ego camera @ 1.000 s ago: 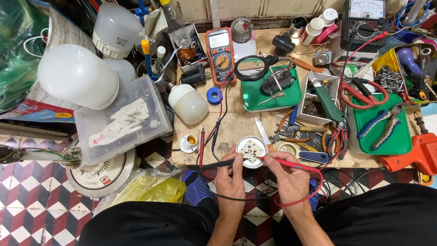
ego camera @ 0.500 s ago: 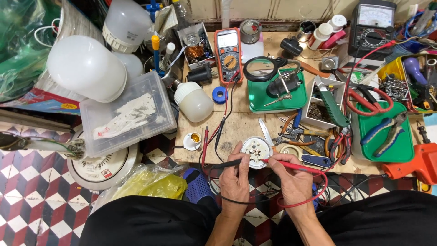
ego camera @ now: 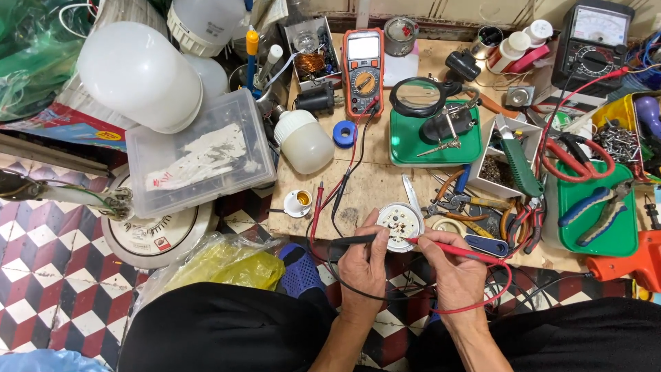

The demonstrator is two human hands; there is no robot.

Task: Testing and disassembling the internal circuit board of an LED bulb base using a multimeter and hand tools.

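Note:
A round white LED board (ego camera: 400, 224) sits at the near edge of the wooden bench (ego camera: 375, 182). My left hand (ego camera: 365, 265) grips a black test probe (ego camera: 352, 240) whose tip touches the board from the left. My right hand (ego camera: 451, 272) pinches a red test probe (ego camera: 454, 249) whose tip meets the board from the right. Red and black leads run from both probes up to an orange digital multimeter (ego camera: 363, 71) at the back of the bench.
A white bulb (ego camera: 306, 142), blue tape roll (ego camera: 343, 133) and small lamp socket (ego camera: 299, 202) lie left of the board. Pliers (ego camera: 454, 203), a green tray with magnifier (ego camera: 434, 131), another green tray (ego camera: 597, 213) and an analog meter (ego camera: 593, 41) crowd the right. A clear plastic box (ego camera: 200, 155) overhangs at left.
The view has shifted slightly downward and left. Both hands remain at the LED board, probe tips holding on it with only small adjustments.

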